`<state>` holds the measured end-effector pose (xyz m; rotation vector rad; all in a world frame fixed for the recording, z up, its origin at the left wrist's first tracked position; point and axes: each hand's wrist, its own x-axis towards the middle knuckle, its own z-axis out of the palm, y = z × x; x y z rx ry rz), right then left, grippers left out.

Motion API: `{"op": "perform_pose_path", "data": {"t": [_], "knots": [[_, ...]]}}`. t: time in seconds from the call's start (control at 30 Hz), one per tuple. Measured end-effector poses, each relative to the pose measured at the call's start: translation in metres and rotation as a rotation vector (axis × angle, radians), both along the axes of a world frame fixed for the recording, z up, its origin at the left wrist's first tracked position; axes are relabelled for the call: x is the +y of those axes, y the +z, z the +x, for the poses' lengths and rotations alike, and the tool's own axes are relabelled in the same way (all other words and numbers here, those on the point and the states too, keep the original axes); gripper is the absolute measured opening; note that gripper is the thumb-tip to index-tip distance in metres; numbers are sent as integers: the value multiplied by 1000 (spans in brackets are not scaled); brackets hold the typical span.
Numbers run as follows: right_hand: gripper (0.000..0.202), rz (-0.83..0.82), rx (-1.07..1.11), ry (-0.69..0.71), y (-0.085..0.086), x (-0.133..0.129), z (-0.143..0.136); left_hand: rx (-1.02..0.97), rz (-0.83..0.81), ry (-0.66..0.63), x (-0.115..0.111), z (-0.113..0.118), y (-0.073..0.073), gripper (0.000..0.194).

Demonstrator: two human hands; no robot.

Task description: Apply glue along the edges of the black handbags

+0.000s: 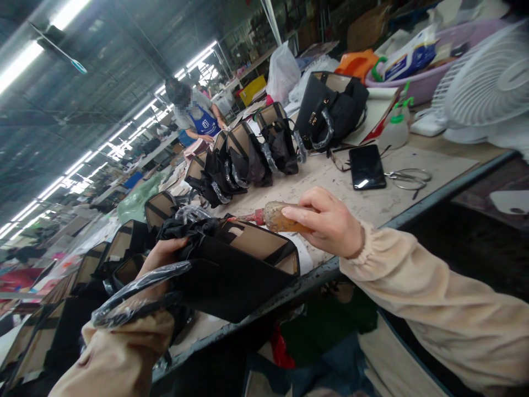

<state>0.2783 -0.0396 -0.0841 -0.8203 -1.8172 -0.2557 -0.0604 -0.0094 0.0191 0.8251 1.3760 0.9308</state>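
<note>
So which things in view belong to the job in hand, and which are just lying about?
In the job:
- black bag, in left hand
- amber bottle, in right hand
- similar bags, probably

Apparently just lying about:
- phone
- metal scissors
- white fan

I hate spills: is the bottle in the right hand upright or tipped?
Tipped: the amber bottle lies sideways in the right hand, red nozzle toward the black bag.

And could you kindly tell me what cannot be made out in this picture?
All in the head view:
Left hand: mostly hidden behind bunched black fabric.
Red nozzle of the amber bottle: tip too small and blurred to tell whether it touches the handbag.
Handbag's floor: hidden by its near wall.
White fan: cut off by the right edge.
</note>
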Motion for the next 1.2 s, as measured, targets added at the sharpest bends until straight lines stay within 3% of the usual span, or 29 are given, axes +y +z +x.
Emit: {"op": "perform_pose_path", "data": {"t": [0.17, 0.43, 0.7, 1.2], "knots": [[23, -26, -1, 7, 1, -4, -3, 31, -35, -88, 4, -7, -4, 23], [22, -21, 14, -25, -2, -2, 1, 45, -65, -32, 7, -6, -5, 28], [27, -14, 15, 14, -4, -5, -2, 38, -40, -89, 7, -4, -7, 28], [31, -36, 31, 47, -4, -5, -5, 39, -57, -58, 3, -3, -7, 24]]}}
